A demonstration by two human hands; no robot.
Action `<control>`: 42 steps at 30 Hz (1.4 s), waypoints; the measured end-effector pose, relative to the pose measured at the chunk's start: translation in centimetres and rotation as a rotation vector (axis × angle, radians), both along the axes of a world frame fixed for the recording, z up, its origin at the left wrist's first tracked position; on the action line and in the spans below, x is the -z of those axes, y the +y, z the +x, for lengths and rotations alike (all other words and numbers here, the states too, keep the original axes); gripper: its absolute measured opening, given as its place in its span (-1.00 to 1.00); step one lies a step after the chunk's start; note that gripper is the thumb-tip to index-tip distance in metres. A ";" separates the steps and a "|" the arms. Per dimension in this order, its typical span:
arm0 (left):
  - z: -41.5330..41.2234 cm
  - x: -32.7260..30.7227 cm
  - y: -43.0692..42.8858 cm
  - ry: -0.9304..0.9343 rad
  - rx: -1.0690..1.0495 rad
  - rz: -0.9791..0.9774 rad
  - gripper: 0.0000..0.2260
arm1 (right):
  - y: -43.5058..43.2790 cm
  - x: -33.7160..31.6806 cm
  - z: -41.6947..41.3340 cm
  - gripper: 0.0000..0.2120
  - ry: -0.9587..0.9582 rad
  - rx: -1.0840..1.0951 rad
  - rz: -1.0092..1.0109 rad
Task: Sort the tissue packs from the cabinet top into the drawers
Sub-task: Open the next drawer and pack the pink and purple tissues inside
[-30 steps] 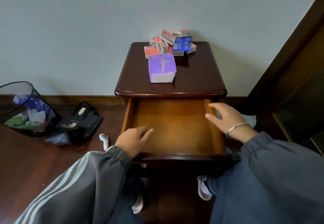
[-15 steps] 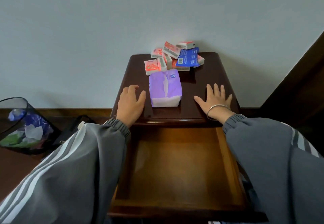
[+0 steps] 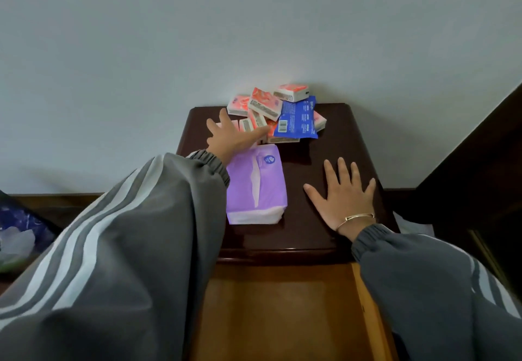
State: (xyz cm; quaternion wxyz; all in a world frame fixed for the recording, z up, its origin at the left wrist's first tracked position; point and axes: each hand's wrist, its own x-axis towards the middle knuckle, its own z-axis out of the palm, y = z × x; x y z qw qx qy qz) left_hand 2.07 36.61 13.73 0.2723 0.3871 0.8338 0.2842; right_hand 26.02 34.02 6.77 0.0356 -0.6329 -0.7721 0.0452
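Tissue packs point(image 3: 275, 113) at the cabinet top's point(image 3: 339, 140) back edge now meet the spread left hand point(image 3: 231, 137), newly reached from beside the purple pack point(image 3: 255, 188), so picking begins; right hand point(image 3: 343, 194) stays flat, empty.

Cabinet top point(image 3: 333, 146): dark reddish-brown, glossy. Open drawer point(image 3: 282, 312) at 6 o'clock: lighter orange-brown wood inside.

Large tissue pack point(image 3: 258, 185), centre: lilac-purple wrapper, white strip down the middle, small blue round mark, white tissue edge at front.

Small packs point(image 3: 265, 105) at 12 o'clock: red-orange and white, barcode strips. Flat pack point(image 3: 296, 120) among them: royal blue, white print and barcode.

Sleeves point(image 3: 135, 247): dark grey, pale stripes. Bracelet point(image 3: 356, 218) at 4 o'clock: gold. Wall point(image 3: 254, 21): pale grey-blue.
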 end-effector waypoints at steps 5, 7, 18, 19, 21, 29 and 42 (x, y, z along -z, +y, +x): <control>-1.2 0.8 1.5 0.000 -0.013 -0.060 0.06 | 0.0 0.2 -0.1 -0.26 0.003 0.009 0.018; -2.5 1.0 1.4 -0.028 -0.026 -0.068 0.02 | 0.0 0.3 -0.2 -0.26 0.004 0.015 0.023; -6.4 3.5 -2.8 -0.235 -0.131 0.213 -0.13 | -0.1 -0.5 0.0 -0.34 0.040 0.024 -0.050; -6.6 3.8 -3.5 -0.237 -0.109 0.261 -0.15 | -0.3 -0.9 0.1 -0.39 0.135 0.044 -0.029; -6.6 4.6 -4.8 -0.255 -0.064 0.361 -0.19 | -0.8 -2.2 0.0 -0.54 0.468 0.084 0.130; -5.8 6.1 -6.0 -0.015 -0.078 0.587 -0.23 | 4.6 -12.2 -11.6 -0.49 0.493 -0.323 0.364; -5.8 6.3 -5.9 -0.046 -0.122 0.626 -0.23 | 9.3 -7.2 -19.4 -0.43 -0.110 -0.096 0.258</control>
